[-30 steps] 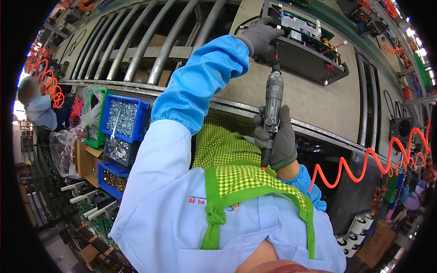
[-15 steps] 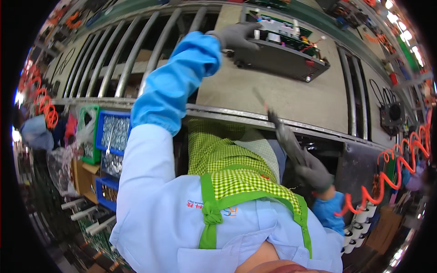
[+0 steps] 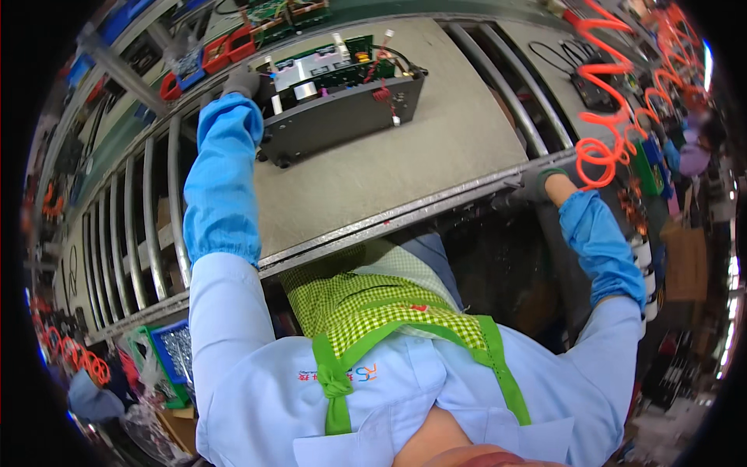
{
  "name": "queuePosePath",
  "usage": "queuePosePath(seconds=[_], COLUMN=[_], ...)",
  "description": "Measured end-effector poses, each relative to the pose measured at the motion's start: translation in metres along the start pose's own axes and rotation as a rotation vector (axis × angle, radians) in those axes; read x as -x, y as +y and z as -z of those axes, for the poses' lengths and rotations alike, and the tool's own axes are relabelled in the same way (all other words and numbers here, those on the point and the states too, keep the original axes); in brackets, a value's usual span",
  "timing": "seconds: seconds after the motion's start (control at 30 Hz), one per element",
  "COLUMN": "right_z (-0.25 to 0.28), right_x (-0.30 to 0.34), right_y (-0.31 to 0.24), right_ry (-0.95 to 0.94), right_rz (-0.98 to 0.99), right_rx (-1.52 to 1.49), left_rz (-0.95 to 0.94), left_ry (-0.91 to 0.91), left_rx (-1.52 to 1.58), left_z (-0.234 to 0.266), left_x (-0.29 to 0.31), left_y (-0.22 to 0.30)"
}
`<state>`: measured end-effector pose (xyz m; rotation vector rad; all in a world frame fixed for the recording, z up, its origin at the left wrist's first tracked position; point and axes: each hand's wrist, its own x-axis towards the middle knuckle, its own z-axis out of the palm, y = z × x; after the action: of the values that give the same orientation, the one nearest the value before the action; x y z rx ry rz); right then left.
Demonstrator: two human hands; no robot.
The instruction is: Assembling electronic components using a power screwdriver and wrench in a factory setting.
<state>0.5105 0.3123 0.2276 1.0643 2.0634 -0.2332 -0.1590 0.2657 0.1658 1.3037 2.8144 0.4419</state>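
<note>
An electronics unit (image 3: 342,117) with a dark grey metal case stands on the pale work plate (image 3: 443,148), its circuit board and wires showing at the top. At the unit's left end, my left hand (image 3: 243,81) in a grey glove grips the case edge; the fingertips are partly hidden. Farther right, beside the metal rail, my right hand (image 3: 537,185), also gloved, is closed round a dark power screwdriver (image 3: 510,187). Most of that tool is hidden by the hand and the dark background. A red coiled hose (image 3: 603,159) hangs close to my right wrist.
Steel rollers (image 3: 132,233) flank the plate on the left, with more rollers (image 3: 517,93) on the right. Red bins (image 3: 226,50) stand beyond my left hand. A black device with cables (image 3: 599,82) lies far right. A blue bin of small metal parts (image 3: 175,350) sits lower left.
The unit has shifted left on the plate and turned, with my left hand at its end. My right hand has swung outward and up to the rail's right part. The view has turned too.
</note>
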Motion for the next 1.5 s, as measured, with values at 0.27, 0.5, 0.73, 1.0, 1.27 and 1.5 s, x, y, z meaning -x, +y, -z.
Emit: queuePosePath(seconds=[0.27, 0.5, 0.73, 1.0, 1.27, 1.5], right_z=[-0.023, -0.010, -0.032, -0.044, 0.021, -0.050], right_x=[-0.026, 0.010, -0.033, -0.074, -0.118, -0.099], right_y=[0.009, -0.096, -0.128, -0.118, -0.093, -0.061], right_ry=[0.035, 0.242, 0.178, 0.147, 0.879, 0.999], right_rz=[-0.001, 0.422, 0.293, 0.641, 0.600, 0.066], right_rx=[0.238, -1.438, -2.389, -2.353, -0.970, -1.327], left_rz=[-0.094, -0.046, -0.403, -0.430, -0.547, -0.600], left_ry=[0.440, 0.803, 0.870, 0.515, 0.549, 0.159], left_rx=[0.145, 0.543, 0.908, 1.058, 0.975, 0.454], left_z=[0.023, 0.064, 0.045, 0.004, -0.031, 0.015], left_x=[0.100, 0.238, 0.335, 0.367, 0.268, 0.288], left_y=[0.040, 0.091, 0.101, 0.101, 0.120, 0.099])
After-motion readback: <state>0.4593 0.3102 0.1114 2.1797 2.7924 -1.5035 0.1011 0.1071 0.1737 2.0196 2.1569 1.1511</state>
